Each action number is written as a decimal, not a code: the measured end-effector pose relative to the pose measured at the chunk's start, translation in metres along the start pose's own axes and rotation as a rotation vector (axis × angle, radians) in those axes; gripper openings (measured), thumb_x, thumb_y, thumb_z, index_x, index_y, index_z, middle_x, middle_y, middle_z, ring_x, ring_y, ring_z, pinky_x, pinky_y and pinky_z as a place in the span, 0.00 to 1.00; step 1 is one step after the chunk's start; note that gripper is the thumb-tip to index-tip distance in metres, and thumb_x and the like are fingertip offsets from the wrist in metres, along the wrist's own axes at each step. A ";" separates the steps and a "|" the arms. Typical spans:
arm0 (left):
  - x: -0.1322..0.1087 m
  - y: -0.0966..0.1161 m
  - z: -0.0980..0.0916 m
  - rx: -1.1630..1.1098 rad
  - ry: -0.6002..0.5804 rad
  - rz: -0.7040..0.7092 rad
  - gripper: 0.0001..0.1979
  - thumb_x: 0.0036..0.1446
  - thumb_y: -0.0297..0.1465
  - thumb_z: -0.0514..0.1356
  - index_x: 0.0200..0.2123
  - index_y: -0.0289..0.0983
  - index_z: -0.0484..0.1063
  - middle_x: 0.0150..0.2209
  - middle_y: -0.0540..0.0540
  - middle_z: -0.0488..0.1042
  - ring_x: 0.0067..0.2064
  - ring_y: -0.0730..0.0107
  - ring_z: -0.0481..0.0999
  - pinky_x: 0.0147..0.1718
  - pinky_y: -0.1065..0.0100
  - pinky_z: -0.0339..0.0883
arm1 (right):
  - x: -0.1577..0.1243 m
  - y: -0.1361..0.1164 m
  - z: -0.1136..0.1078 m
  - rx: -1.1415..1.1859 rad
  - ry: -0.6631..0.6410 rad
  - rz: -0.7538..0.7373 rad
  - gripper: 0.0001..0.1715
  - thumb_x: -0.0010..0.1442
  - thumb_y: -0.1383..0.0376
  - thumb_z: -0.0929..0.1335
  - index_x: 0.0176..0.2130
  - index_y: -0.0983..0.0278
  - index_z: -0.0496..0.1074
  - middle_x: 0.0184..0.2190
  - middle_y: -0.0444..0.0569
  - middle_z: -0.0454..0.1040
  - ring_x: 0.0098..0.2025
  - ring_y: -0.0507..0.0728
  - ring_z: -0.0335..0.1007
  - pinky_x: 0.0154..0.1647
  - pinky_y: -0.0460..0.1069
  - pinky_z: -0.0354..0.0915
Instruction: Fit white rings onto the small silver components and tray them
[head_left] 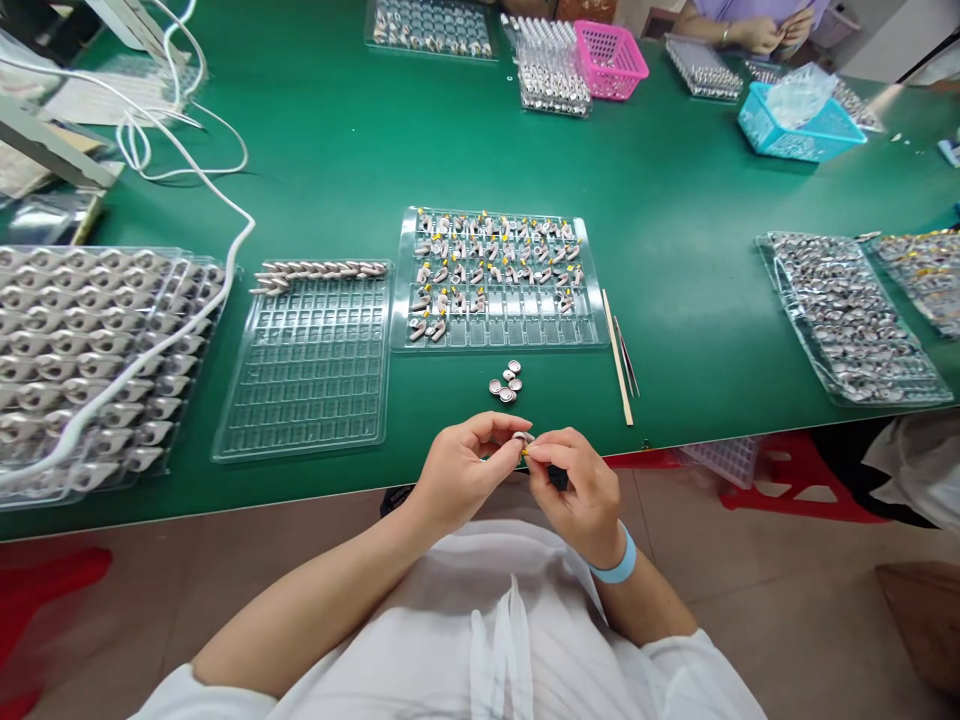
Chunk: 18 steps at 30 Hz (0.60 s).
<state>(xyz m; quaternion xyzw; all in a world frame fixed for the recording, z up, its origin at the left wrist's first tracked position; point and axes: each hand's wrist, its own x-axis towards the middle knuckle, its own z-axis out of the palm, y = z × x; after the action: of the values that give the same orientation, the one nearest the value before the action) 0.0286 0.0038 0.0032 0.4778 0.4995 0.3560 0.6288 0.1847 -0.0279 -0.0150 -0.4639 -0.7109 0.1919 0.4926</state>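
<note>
My left hand is closed, pinching a small grey part with a yellow tip just over the table's front edge. Against the yellow end of that same piece press the fingers of my right hand, with a blue band at the wrist. My fingers cover much of the part. Beyond my hands lies a small group of round metallic caps. Farther back, a clear tray carries rows of similar grey parts with yellow tips. Tweezers and a thin wooden stick lie to its right.
Left of centre is a clear tray with grey parts along its top. Stacked trays of grey shells stand far left, crossed by a white cable. Another tray lies right. Pink and blue baskets stand behind, near another person's hands.
</note>
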 end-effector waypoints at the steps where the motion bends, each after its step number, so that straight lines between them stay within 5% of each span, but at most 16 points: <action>1: 0.000 0.000 0.000 0.000 0.006 -0.003 0.11 0.55 0.33 0.62 0.39 0.34 0.78 0.33 0.44 0.80 0.36 0.64 0.80 0.38 0.66 0.75 | 0.000 0.000 0.000 0.000 -0.008 -0.002 0.17 0.59 0.76 0.67 0.45 0.58 0.69 0.37 0.49 0.74 0.38 0.55 0.74 0.38 0.52 0.73; 11: -0.004 -0.002 -0.005 0.030 -0.087 0.000 0.18 0.59 0.34 0.61 0.51 0.34 0.76 0.45 0.42 0.81 0.42 0.60 0.81 0.45 0.61 0.76 | 0.002 0.002 -0.007 -0.048 -0.093 0.042 0.17 0.62 0.76 0.65 0.48 0.60 0.69 0.40 0.52 0.74 0.42 0.57 0.72 0.40 0.53 0.72; 18: -0.003 -0.004 -0.009 0.122 -0.087 0.045 0.17 0.59 0.35 0.61 0.49 0.36 0.78 0.47 0.43 0.81 0.46 0.58 0.81 0.49 0.60 0.75 | 0.007 0.001 -0.008 -0.040 -0.144 0.072 0.15 0.62 0.75 0.64 0.47 0.61 0.70 0.39 0.52 0.73 0.42 0.57 0.71 0.41 0.53 0.71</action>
<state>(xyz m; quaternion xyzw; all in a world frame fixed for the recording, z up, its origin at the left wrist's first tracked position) 0.0194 0.0019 -0.0005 0.5415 0.4818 0.3177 0.6114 0.1915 -0.0229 -0.0090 -0.4839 -0.7310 0.2283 0.4235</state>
